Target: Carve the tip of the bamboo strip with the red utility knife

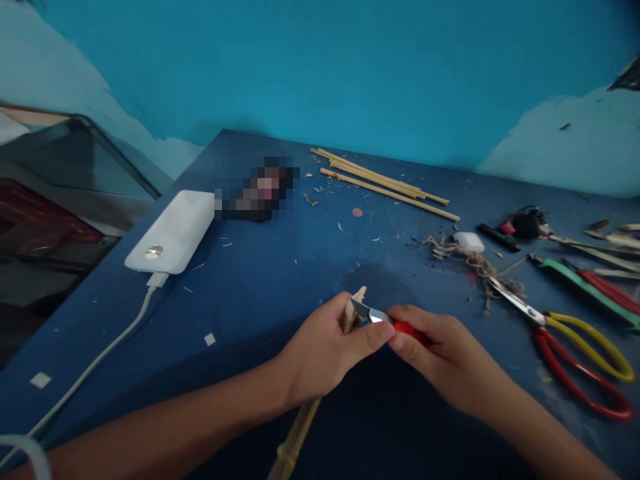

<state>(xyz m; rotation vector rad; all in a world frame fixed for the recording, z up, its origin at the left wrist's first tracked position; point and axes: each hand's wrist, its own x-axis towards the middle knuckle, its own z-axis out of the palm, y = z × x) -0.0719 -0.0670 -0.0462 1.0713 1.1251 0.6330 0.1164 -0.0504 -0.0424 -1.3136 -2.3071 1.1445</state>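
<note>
Wrapped in my left hand point(327, 343) is a bamboo stick point(295, 437), which slants from the bottom edge up to a pale, cut tip above my fingers. My right hand point(435, 343) grips the red handle of a craft knife point(383, 320). The knife's blade lies against the pale tip of the stick, and my left thumb reaches to the knife near the base of its handle. Part of the stick is hidden inside my left hand.
A white power bank point(175, 230) with a cable lies left. Thin bamboo sticks point(385, 183) rest near the blue wall. Scissors point(545, 327), twisted twine point(465, 257), a white case point(469, 242) and a green tool point(585, 290) lie right. Shavings dot the blue table point(250, 280).
</note>
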